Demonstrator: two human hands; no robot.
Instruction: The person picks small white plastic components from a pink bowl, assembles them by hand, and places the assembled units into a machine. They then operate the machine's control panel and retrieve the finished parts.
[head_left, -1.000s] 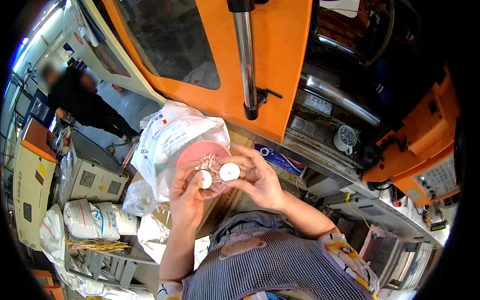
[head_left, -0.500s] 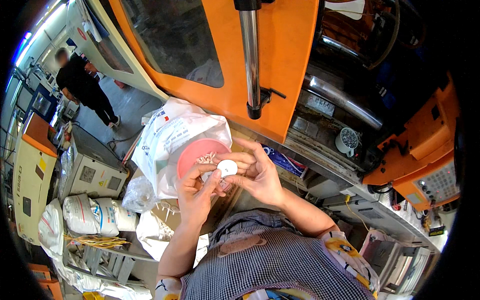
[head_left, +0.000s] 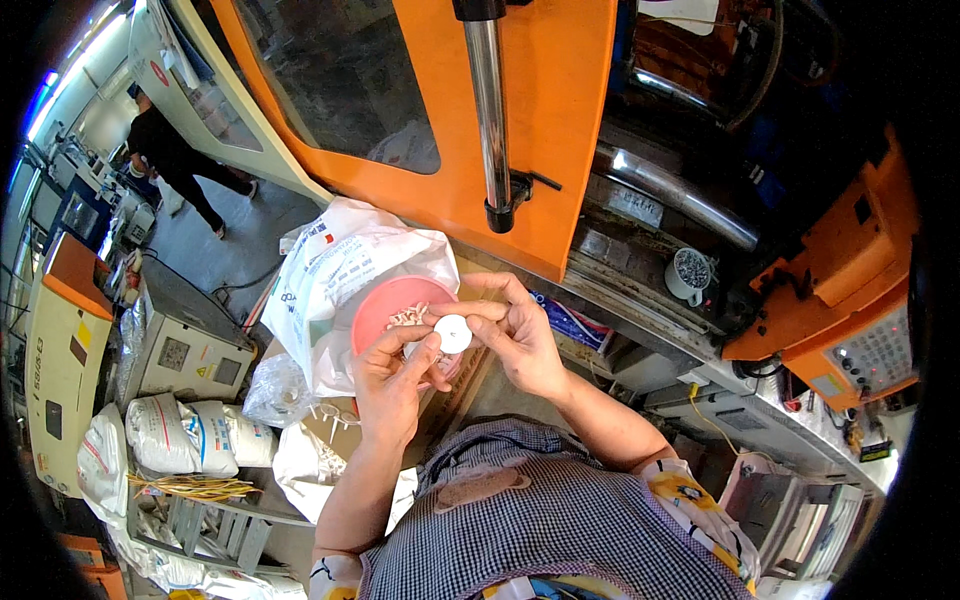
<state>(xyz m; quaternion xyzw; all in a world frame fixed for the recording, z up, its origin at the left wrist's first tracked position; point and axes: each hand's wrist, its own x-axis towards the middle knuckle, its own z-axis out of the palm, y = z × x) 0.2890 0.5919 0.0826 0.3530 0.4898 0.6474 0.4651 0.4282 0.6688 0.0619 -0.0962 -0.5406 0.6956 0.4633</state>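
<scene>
A small white disc (head_left: 454, 334) with a mark near its centre sits between my two hands. My left hand (head_left: 392, 372) grips its left side between thumb and fingers. The thumb and fingers of my right hand (head_left: 520, 342) close on its right edge. Behind and below the hands is a pink basin (head_left: 375, 308), partly covered by them, with several small pale pieces (head_left: 408, 317) in it. A white printed sack (head_left: 335, 265) surrounds the basin's far and left sides.
An orange machine door (head_left: 520, 130) with a metal cylinder stands ahead. On the machine at right is a cup of small dark bits (head_left: 692, 272). White sacks (head_left: 165, 432), clear plastic (head_left: 278, 388) and a step ladder (head_left: 215, 530) are at left. A person in black (head_left: 172, 150) is farther off.
The disc now faces up more fully between my fingers, and my right fingers have shifted along its edge. The person at the back has turned and is striding.
</scene>
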